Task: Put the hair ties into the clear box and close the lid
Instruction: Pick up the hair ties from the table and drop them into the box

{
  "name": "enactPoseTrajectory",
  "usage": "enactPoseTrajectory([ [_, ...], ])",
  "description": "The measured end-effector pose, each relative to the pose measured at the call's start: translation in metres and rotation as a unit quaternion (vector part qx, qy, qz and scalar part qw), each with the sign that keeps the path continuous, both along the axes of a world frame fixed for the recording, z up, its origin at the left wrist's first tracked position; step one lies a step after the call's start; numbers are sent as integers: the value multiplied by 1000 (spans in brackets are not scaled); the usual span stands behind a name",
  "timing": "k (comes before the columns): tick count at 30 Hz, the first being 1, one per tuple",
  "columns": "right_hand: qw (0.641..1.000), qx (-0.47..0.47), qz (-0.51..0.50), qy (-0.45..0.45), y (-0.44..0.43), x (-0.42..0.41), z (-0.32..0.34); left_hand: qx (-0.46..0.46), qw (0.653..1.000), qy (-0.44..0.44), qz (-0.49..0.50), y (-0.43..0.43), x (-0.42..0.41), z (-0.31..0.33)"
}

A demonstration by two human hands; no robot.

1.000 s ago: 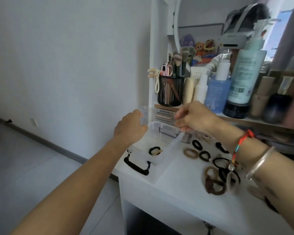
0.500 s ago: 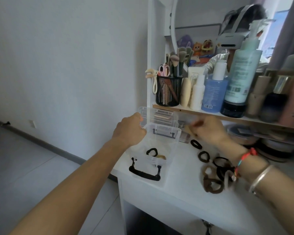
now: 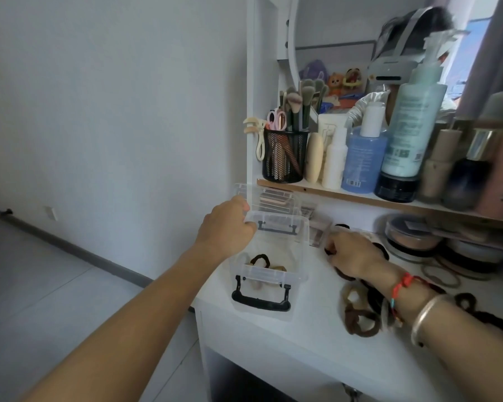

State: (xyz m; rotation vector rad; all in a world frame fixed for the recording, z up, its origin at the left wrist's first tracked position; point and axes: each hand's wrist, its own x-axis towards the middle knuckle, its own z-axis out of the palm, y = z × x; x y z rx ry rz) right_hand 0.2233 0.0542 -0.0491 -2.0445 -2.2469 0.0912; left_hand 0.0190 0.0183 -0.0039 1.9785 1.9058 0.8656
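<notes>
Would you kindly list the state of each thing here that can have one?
Clear box: open, some hair ties inside.
Lid: raised, held by the left hand.
Front latch: undone, hanging down.
Left hand: gripping the lid's edge.
Right hand: down on the loose hair ties; grip unclear.
Loose hair ties: outside the box, on the desk.

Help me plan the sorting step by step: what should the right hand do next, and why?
Probably pinch up the black hair tie under its fingertips and carry it to the clear box. The right hand is already down on the ties on the white desk, many are still loose there, and the left hand holds the lid open.
</notes>
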Motion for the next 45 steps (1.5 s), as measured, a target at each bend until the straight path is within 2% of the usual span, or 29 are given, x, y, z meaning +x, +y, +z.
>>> enactPoseTrajectory([
  [2,1000,15,-11,19,1,-1,6,3,1000,5,1,2,1,-1],
  [3,997,43,-10,65,2,-2,14,3,1000,5,2,2,1,-1],
  [4,986,80,-11,148,3,-2,23,2,1000,3,3,3,1,-2],
  [6,921,99,13,376,-4,-5,48,3,1000,-2,4,4,3,-3],
  [7,882,64,53,465,-8,-6,60,3,1000,-3,3,5,4,-3],
  [8,859,22,86,504,-12,-6,68,2,1000,-3,3,5,5,-3],
  [9,857,-10,105,505,-16,-4,73,2,1000,-3,3,5,6,-3],
  [12,908,-5,78,412,-15,7,66,4,1000,-5,2,6,9,-4],
  [14,971,-18,37,235,-12,16,49,3,1000,-10,3,6,9,-4],
  [15,990,-51,33,129,-13,19,38,2,1000,-11,1,6,10,-4],
  [16,995,-78,32,52,-14,22,28,2,1000,-11,-1,6,11,-4],
  [17,996,-85,31,13,-15,24,18,2,1000,-10,-2,6,12,-4],
  [19,998,-56,26,15,-17,23,12,2,1000,-7,-5,6,14,-4],
  [21,991,28,1,131,-14,20,20,3,1000,-3,-7,6,16,-3],
  [22,968,71,-16,239,-13,18,30,3,1000,-2,-8,6,17,-3],
  [23,930,104,-19,351,-13,15,42,4,1000,-1,-9,6,18,-3],
  [24,893,120,-6,433,-16,12,55,5,1000,-1,-11,6,19,-3],
  [25,873,118,19,472,-17,10,64,3,1000,1,-13,6,21,-2],
  [26,875,101,47,472,-19,7,70,1,1000,2,-15,7,22,-2],
  [28,902,49,80,422,-21,3,74,0,1000,3,-20,8,24,-3],
  [31,919,44,27,391,-9,12,62,3,1000,6,-24,11,26,-4],
  [33,956,54,-10,288,0,21,46,6,1000,4,-23,12,26,-5],
  [35,987,19,-16,158,11,28,25,7,1000,1,-23,14,26,-5],
  [40,999,-45,-19,22,32,27,-1,6,1000,-1,-23,15,28,-5],
  [42,998,-49,-27,3,38,25,-1,9,1000,-2,-24,16,28,-6],
  [45,1000,1,-7,0,37,24,2,10,1000,-5,-27,16,27,-6],
])
